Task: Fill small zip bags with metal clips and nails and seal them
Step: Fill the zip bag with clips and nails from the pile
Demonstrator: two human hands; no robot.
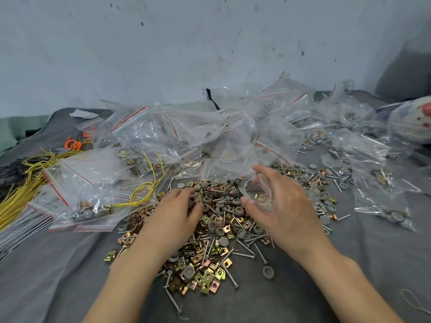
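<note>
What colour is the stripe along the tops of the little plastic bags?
Red: a thin line just under the opening of each bag, clearest in the head view.

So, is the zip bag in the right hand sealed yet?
No, the right hand holds the small zip bag with its mouth spread open.

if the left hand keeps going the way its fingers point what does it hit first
Probably the round grey plastic caps atop the heap of brass-coloured square metal clips, just beyond the left hand; depth is unclear.

Dim, flat, bluish light; soft shadows; wide-angle edge bending.
</note>
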